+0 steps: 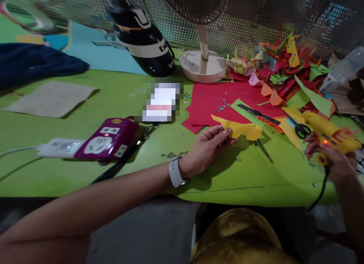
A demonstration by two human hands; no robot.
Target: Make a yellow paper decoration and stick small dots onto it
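Two hands over one bright-green desk (244,186). Left hand (203,150): pinching one yellow scallop-edged paper cut-out (244,130) between thumb and fingers, raised over the desk at the lower edge of one red paper sheet (209,101). Right hand (339,160): fingers curled round one yellow plastic glue gun (327,128), with lit orange light and black cord hanging towards near desk edge.

Counted around them: one pair of black-handled scissors (298,124), just beside glue gun; one orange-and-black utility knife (260,116), slantwise over light-green paper; one slim dark pointed strip (264,151) by the cut-out, nature unclear. One heap of multicoloured paper pieces (307,63) behind, too overlapped to count. To the left: one phone (162,101), one purple extension socket (125,133).

Room: broad green strip between cut-out and near desk edge; tighter around glue gun, with scissors and paper close by.
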